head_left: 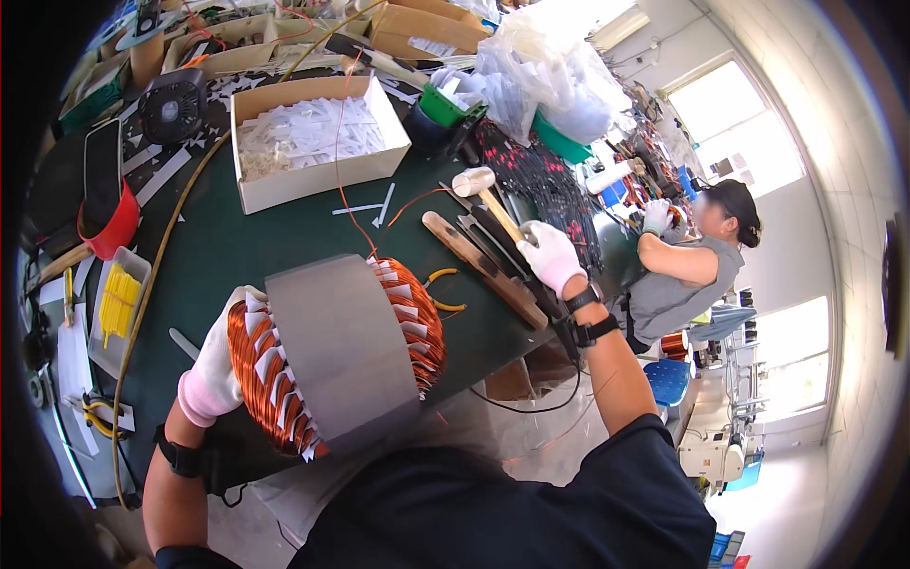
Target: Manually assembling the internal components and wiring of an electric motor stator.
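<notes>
A motor stator (343, 351), a grey steel ring with copper windings and white paper slips at both ends, lies on its side at the table's near edge. My gloved left hand (216, 360) grips its left winding end; some of the fingers are hidden behind the copper. To the right, my gloved right hand (553, 256) is closed round the wooden handle of a mallet (474, 182) with a pale head. Below that hand lie a wooden stick (483, 270) and several dark flat bars (498, 248). Yellow-handled pliers (442, 292) sit just beside the stator's right end.
Behind the stator stands a box of white paper strips (318, 133). A small black fan (172, 102), a red container (109, 223) and a tray of yellow sticks (119, 299) are at left. Dark sleeved leads (540, 180) lie at right. A co-worker (692, 247) sits beyond.
</notes>
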A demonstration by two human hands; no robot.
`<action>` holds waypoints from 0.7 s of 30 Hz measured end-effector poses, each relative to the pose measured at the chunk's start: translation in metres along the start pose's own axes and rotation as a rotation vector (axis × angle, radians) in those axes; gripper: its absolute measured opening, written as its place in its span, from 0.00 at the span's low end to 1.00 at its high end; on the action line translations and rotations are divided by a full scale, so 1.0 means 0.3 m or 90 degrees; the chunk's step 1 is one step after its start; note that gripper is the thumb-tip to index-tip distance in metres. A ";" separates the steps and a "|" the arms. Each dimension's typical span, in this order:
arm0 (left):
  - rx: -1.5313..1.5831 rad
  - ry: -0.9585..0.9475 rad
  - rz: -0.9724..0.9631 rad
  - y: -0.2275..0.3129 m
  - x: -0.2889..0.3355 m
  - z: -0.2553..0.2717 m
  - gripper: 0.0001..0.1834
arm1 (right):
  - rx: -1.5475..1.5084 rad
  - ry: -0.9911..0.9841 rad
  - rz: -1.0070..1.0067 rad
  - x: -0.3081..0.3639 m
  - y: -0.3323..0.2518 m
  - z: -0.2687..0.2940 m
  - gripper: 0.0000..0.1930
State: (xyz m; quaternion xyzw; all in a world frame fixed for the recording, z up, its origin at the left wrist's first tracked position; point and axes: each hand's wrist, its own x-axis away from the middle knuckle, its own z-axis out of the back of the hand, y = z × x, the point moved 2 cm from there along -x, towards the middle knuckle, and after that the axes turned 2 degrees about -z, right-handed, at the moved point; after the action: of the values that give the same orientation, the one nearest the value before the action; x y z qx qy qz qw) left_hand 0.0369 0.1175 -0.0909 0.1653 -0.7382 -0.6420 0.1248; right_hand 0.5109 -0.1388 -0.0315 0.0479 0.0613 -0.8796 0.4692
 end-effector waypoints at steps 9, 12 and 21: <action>-0.237 0.002 -0.045 -0.089 0.032 0.068 0.25 | 0.159 -0.128 -0.006 -0.015 -0.103 -0.030 0.18; 0.192 0.029 0.046 -0.114 0.008 0.060 0.22 | 0.114 -0.090 -0.049 0.027 -0.072 0.007 0.14; 0.159 -0.027 -0.050 -0.015 0.020 0.007 0.31 | 0.065 -0.046 0.176 0.276 -0.356 0.274 0.19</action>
State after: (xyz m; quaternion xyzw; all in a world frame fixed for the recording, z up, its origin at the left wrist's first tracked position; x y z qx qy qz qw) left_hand 0.0311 0.1165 -0.0957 0.1948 -0.8078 -0.5529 0.0624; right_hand 0.3739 -0.1602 0.0448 0.0480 -0.0075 -0.8096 0.5850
